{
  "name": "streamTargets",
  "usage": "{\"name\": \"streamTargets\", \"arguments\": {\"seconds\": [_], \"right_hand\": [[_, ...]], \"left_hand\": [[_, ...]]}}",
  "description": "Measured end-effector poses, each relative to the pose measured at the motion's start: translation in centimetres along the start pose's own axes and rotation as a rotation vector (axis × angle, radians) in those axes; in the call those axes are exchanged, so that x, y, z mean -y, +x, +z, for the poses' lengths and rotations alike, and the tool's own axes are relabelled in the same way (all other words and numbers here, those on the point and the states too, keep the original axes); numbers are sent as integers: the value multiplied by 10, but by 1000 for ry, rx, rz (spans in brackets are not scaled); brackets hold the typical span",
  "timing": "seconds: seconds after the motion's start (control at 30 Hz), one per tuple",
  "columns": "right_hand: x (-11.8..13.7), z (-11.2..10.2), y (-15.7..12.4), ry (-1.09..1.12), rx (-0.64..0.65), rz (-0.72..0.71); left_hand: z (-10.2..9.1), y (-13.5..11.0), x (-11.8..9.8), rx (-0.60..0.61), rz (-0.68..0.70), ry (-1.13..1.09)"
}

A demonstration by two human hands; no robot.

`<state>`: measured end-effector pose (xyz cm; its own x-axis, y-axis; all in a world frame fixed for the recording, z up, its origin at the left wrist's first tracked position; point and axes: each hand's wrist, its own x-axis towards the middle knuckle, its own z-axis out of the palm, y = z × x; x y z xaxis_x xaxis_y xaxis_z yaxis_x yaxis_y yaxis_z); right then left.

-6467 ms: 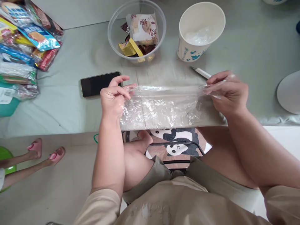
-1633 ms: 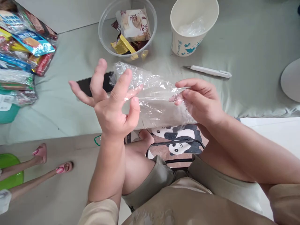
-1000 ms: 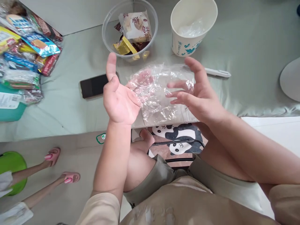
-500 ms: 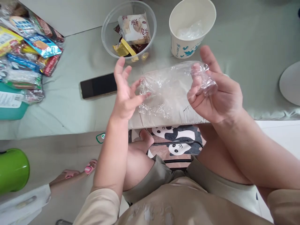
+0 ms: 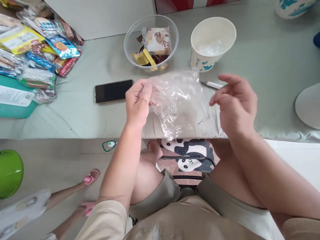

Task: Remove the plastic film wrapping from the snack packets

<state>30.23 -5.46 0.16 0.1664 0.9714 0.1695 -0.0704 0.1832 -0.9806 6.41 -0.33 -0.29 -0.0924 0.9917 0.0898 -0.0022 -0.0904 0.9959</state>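
A thin, clear plastic bag [image 5: 178, 106] hangs crinkled above the table's near edge. My left hand [image 5: 138, 103] pinches its left side between thumb and fingers. To the right of the bag, my right hand [image 5: 236, 103] is apart from it, fingers loosely bent and spread, with nothing in them. Behind my right hand lies a white pen [image 5: 212, 85]. A paper cup [image 5: 206, 64] printed with blue leaves stands beyond the bag, with crumpled clear plastic inside. Left of the cup, a clear round bowl [image 5: 127, 50] holds wrapped snacks [image 5: 158, 40].
A dark phone [image 5: 113, 91] lies left of my left hand. Packaged snacks [image 5: 37, 56] and a teal container [image 5: 15, 108] crowd the table's left end. A white round object [image 5: 310, 106] sits at the right. Another person's sandalled foot [image 5: 92, 176] and a green bin [image 5: 10, 173] are lower left.
My right hand has let go of the bag and moved away from it. My left hand has closed on the bag, which now hangs more spread out. The view has shifted slightly.
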Motion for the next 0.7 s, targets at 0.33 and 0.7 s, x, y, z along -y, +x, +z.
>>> {"name": "streamTargets", "arguments": {"seconds": [0.33,0.7], "right_hand": [[-25,26,29,-70,322,252],[-20,18,21,-187,266,101]], "left_hand": [[-10,-1,1,182,12,-35],[-16,-14,12,367,-75,98]]}}
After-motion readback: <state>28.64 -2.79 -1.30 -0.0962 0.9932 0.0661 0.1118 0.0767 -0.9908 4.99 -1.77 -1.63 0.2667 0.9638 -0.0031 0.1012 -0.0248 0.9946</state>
